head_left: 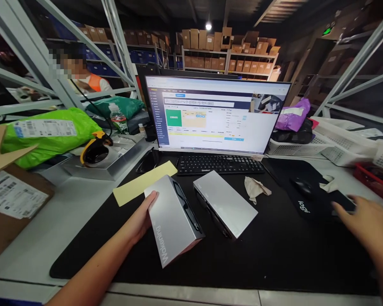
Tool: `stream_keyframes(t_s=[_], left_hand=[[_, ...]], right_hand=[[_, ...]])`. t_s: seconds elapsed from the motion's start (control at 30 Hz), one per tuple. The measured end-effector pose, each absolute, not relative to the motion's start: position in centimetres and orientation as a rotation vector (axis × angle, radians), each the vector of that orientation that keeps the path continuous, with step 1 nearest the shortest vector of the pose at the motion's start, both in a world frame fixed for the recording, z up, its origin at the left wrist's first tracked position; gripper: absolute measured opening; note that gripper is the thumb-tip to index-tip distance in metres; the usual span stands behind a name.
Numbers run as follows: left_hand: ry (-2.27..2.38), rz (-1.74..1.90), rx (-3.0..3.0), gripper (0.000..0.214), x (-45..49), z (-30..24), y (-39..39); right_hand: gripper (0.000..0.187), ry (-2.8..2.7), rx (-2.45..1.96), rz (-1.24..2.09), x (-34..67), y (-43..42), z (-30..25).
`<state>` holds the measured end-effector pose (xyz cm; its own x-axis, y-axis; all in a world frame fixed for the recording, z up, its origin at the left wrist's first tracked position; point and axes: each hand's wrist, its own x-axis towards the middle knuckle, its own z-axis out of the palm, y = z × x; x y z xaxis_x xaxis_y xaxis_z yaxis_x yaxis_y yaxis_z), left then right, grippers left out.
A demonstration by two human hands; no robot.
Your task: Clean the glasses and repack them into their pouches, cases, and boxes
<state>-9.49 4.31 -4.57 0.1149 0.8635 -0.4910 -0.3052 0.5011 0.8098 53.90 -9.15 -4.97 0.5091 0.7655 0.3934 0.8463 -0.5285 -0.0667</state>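
My left hand (143,219) grips the left edge of a silver box (170,221) printed with grey lettering, tilted up off the black desk mat (274,250). A second silver box (225,202) lies flat on the mat just to its right, close beside it. My right hand (367,223) hovers at the right edge over the mat, fingers stretched toward a dark flat object (341,199) by the mouse pad; it holds nothing. A yellow envelope (143,182) lies behind the held box.
A monitor (215,114) and black keyboard (221,163) stand behind the boxes. A crumpled cloth (255,188) and a mouse (301,185) lie at right. At left are a barcode scanner (95,148), green parcel (47,134) and cardboard box (9,199). White baskets (341,146) sit at right. A person sits far left.
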Motion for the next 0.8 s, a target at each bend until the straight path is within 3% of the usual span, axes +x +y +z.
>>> stream_keyframes(t_s=[0.23,0.53,0.8], left_hand=[[1.161,0.919,0.611,0.048,-9.0,-3.6,4.2],[1.19,0.864,0.634,0.057,-9.2,-3.6,4.2],[1.22,0.868,0.738,0.063,-9.4,-4.3,4.5]], right_hand=[[0.066,-1.515,-2.333,-0.433,52.3,1.0,-6.4],[0.074,-1.458,-2.224,-0.373,55.8,1.9,-11.6],[0.054,-1.586,-2.211,-0.32,56.2,2.1,-11.9]])
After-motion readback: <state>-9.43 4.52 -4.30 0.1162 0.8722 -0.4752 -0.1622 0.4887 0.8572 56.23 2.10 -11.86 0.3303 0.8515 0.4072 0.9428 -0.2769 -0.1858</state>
